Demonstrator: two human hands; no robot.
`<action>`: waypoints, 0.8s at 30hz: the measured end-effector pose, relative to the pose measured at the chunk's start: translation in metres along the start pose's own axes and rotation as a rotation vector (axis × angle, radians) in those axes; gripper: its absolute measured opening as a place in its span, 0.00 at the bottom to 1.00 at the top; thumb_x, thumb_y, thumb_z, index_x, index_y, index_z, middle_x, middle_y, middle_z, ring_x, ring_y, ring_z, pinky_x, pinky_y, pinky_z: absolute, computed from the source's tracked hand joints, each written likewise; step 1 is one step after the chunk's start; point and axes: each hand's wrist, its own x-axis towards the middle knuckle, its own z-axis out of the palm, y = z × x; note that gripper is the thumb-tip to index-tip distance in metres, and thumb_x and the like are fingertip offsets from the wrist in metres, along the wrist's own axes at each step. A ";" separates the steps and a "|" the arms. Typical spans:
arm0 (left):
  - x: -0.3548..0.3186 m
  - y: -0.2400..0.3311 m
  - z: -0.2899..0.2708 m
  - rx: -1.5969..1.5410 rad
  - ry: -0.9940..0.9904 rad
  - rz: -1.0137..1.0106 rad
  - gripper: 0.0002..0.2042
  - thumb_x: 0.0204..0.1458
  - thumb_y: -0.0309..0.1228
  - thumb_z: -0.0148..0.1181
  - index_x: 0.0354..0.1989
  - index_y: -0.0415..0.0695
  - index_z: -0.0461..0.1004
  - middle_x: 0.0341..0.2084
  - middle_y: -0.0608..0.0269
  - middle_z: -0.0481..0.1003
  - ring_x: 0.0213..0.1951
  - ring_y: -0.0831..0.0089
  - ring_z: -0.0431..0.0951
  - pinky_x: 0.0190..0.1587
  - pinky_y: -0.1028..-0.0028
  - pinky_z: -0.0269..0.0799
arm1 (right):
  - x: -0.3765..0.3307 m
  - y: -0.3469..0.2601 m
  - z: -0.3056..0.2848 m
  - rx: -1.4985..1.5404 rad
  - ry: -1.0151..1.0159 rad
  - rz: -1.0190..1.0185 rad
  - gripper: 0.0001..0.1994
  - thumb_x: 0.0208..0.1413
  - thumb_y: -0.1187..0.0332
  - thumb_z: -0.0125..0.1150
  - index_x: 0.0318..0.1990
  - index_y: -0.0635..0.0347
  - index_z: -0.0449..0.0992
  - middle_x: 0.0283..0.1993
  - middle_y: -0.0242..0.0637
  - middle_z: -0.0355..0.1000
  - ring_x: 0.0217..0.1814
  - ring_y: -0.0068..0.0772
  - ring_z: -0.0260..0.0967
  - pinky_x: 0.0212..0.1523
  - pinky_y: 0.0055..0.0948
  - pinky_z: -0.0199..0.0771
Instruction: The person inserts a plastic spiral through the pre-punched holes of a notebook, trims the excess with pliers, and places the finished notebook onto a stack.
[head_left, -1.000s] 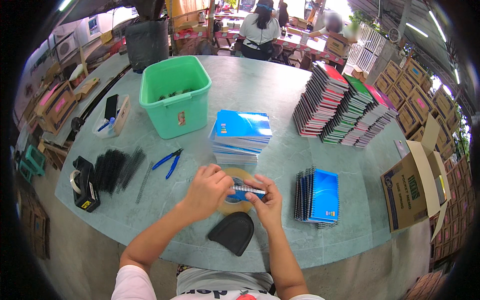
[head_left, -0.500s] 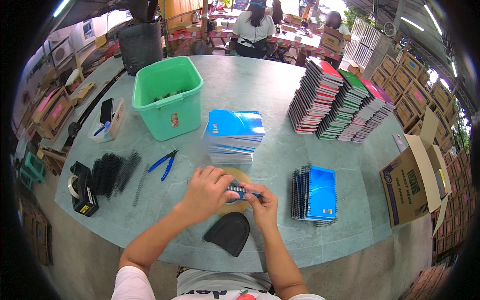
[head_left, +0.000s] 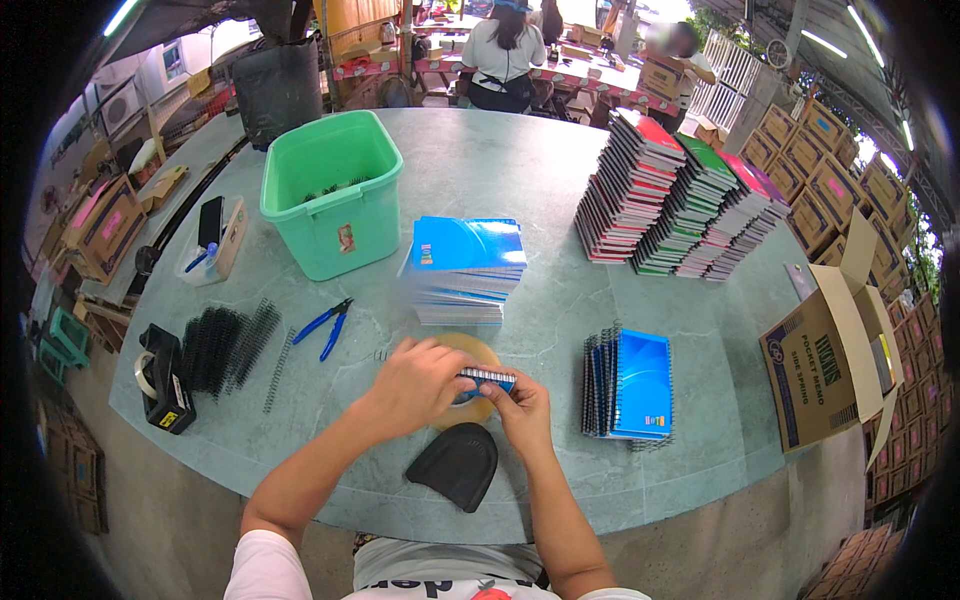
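Note:
A small blue notebook (head_left: 487,380) is held edge-up between my two hands, its punched edge facing up. My left hand (head_left: 420,378) is closed at its left end, and a thin dark spiral wire (head_left: 379,355) sticks out beyond those fingers. My right hand (head_left: 524,408) pinches the right end with thumb and fingers. Below the hands lies a yellowish, translucent ring (head_left: 484,349), like a tape roll, partly covered. A black rounded pad (head_left: 455,468) rests just nearer to me. Beyond the hands stands a stack of blue notebooks (head_left: 466,270) without coils.
Coil-bound blue notebooks (head_left: 642,385) are piled at right, near an open cardboard box (head_left: 825,360). Farther back stand red, green and pink notebook stacks (head_left: 680,200). Leftward are black spiral coils (head_left: 225,345), blue pliers (head_left: 326,328), a tape dispenser (head_left: 165,385) and a green bin (head_left: 335,225).
My hands stay around the notebook; the right has shifted slightly left and more of the punched edge shows. The wire end now shows left of my left fingers. A person in the background has moved.

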 end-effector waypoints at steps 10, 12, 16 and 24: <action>0.019 0.022 0.026 -0.164 0.051 0.216 0.10 0.44 0.24 0.56 0.37 0.35 0.72 0.30 0.52 0.71 0.37 0.56 0.71 0.41 0.64 0.67 | -0.002 0.015 -0.009 -0.239 0.055 -0.065 0.09 0.53 0.73 0.54 0.39 0.68 0.75 0.28 0.32 0.74 0.32 0.15 0.66 0.33 0.21 0.67; 0.019 0.022 0.028 -0.128 0.057 0.221 0.11 0.42 0.22 0.56 0.36 0.34 0.71 0.31 0.51 0.71 0.37 0.55 0.70 0.41 0.64 0.67 | -0.001 0.021 -0.009 -0.276 0.074 -0.103 0.09 0.52 0.74 0.53 0.38 0.68 0.75 0.26 0.33 0.73 0.30 0.14 0.65 0.30 0.21 0.67; 0.020 0.022 0.028 -0.069 0.043 0.213 0.11 0.39 0.22 0.56 0.34 0.35 0.71 0.30 0.52 0.71 0.35 0.56 0.70 0.40 0.65 0.67 | -0.002 0.018 -0.005 -0.322 0.076 -0.122 0.09 0.52 0.74 0.53 0.38 0.67 0.74 0.26 0.36 0.73 0.28 0.14 0.63 0.25 0.22 0.65; 0.022 0.021 0.028 -0.051 0.101 0.155 0.11 0.35 0.25 0.62 0.28 0.41 0.70 0.27 0.56 0.69 0.34 0.58 0.70 0.35 0.64 0.68 | -0.004 0.015 -0.001 -0.430 0.104 -0.168 0.10 0.51 0.74 0.53 0.41 0.67 0.74 0.28 0.37 0.74 0.27 0.21 0.67 0.28 0.25 0.67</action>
